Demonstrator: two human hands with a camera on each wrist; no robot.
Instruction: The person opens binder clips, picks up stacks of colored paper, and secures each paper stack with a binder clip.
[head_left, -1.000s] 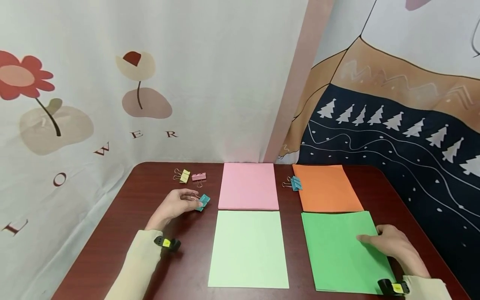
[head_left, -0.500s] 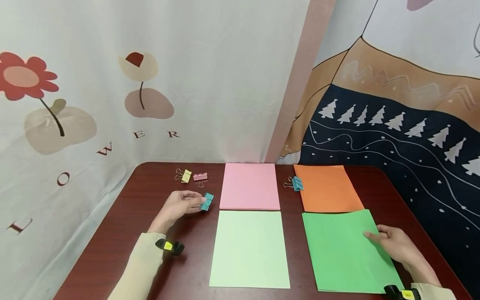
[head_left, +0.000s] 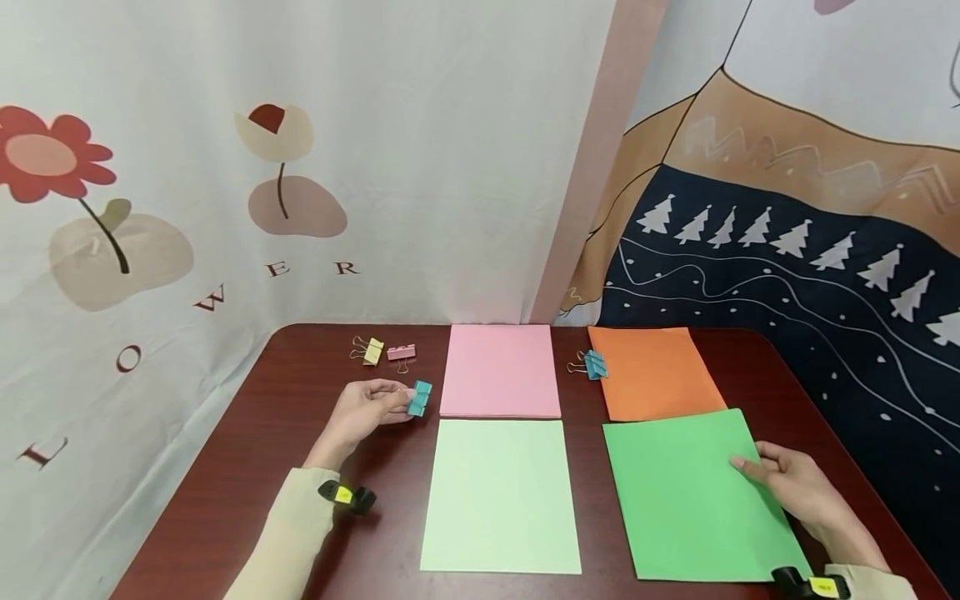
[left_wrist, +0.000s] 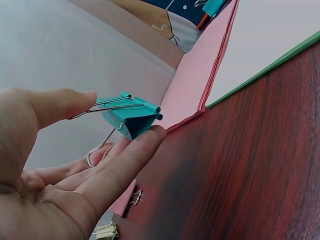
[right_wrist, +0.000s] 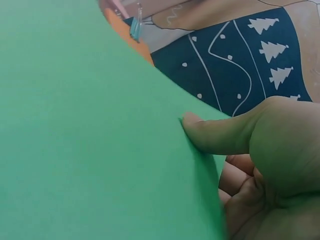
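Note:
My left hand (head_left: 367, 410) holds a teal binder clip (head_left: 420, 398) left of the pink paper. In the left wrist view the thumb lies on one wire handle of the binder clip (left_wrist: 131, 116) and the fingers are under the other. My right hand (head_left: 802, 492) pinches the right edge of the bright green paper (head_left: 697, 500), thumb on top. Seen from the right wrist, the thumb (right_wrist: 215, 134) presses on the sheet and the other fingers are behind it. The green paper's far edge is raised and overlaps the orange paper (head_left: 660, 375).
A second teal binder clip (head_left: 595, 365) grips the orange paper's left edge. Yellow (head_left: 372, 352) and pink (head_left: 401, 352) binder clips lie at the back left. The pink paper (head_left: 500, 371) and pale green paper (head_left: 501, 497) lie mid-table. Printed curtains (head_left: 420, 167) hang behind.
My left hand has turned the teal binder clip and moved it slightly right, toward the pink paper. My right hand has lifted the green paper's far right corner and shifted a little right.

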